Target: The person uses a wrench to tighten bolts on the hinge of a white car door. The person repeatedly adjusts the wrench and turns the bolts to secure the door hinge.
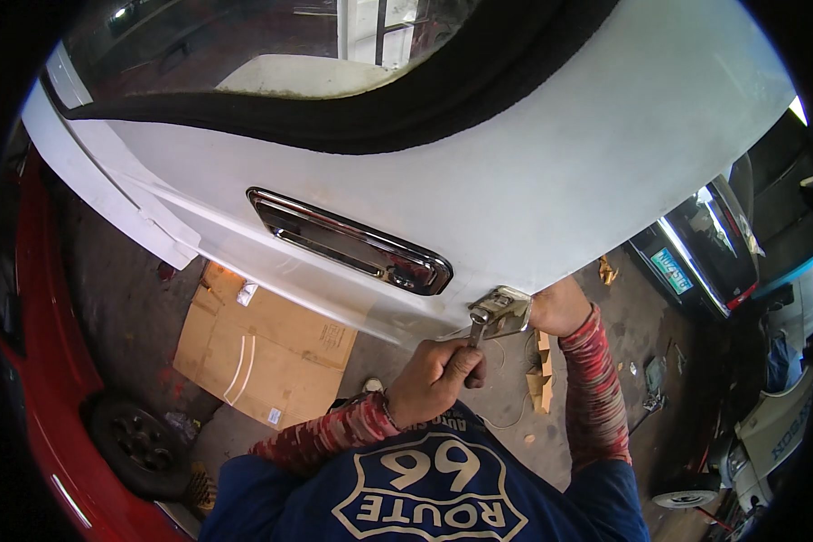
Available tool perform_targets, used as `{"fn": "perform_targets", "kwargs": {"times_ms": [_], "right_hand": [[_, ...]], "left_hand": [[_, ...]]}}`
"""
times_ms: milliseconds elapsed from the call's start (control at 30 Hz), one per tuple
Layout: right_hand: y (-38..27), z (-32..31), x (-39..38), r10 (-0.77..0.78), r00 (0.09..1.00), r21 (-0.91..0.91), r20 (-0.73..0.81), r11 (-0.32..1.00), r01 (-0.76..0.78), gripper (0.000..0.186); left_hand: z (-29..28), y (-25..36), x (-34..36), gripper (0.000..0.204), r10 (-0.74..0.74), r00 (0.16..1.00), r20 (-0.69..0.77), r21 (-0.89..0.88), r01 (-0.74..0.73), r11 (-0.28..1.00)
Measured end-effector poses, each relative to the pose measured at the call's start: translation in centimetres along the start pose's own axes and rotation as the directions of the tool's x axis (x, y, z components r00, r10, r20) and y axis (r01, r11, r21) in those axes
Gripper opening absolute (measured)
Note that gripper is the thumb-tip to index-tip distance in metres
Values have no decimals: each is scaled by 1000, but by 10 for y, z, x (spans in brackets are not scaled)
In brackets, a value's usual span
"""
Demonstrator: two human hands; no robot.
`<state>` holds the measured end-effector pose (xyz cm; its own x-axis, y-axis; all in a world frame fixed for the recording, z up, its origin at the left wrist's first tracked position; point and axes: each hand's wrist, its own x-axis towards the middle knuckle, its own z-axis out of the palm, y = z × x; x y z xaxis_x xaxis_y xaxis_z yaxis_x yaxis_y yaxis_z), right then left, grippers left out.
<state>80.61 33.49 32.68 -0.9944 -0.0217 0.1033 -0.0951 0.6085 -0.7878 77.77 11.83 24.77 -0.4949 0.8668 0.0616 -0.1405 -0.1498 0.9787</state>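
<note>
A white car door point(551, 181) fills the upper middle, with a chrome door handle point(352, 242) on its outer skin. At the door's edge, right of the handle, sits a metal latch point(512, 310). My left hand point(435, 378) is closed around a small metal wrench point(477, 332), whose round head rests against the latch. Beyond the door edge, my right hand point(562, 307) reaches in beside the latch. Its fingers are hidden behind the door and latch, so what it touches cannot be seen.
Flattened cardboard point(262, 352) lies on the floor below the door. A red car point(50, 361) stands at the left, a dark car point(700, 244) at the right. Near the lower right are a motorcycle point(763, 443) and scattered tools point(655, 388). A cardboard strip point(540, 384) lies below my right arm.
</note>
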Motion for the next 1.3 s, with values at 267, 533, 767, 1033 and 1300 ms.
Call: {"fn": "perform_targets", "kwargs": {"times_ms": [267, 533, 767, 1033, 1300], "right_hand": [[11, 0, -2, -19, 1000, -154, -6, 988, 18, 92], [-2, -5, -2, 5, 998, -143, 59, 990, 4, 86], [-16, -3, -5, 84, 992, 156, 93, 983, -98, 83], [-20, -6, -8, 27, 994, -26, 109, 999, -24, 85], [-4, 12, -12, 85, 981, 279, -173, 960, -34, 58]], "left_hand": [[-22, 2, 1, 41, 182, 969, -164, 340, -118, 933], [-26, -6, 0, 17, 402, 901, -162, 590, -238, 771], [-51, 26, -12, 14, 346, 936, -66, 816, -149, 559], [-66, 48, -16, 16, 320, 947, 0, 851, -169, 497], [-66, 30, -9, 37, 480, 877, 4, 761, -314, 567]]}}
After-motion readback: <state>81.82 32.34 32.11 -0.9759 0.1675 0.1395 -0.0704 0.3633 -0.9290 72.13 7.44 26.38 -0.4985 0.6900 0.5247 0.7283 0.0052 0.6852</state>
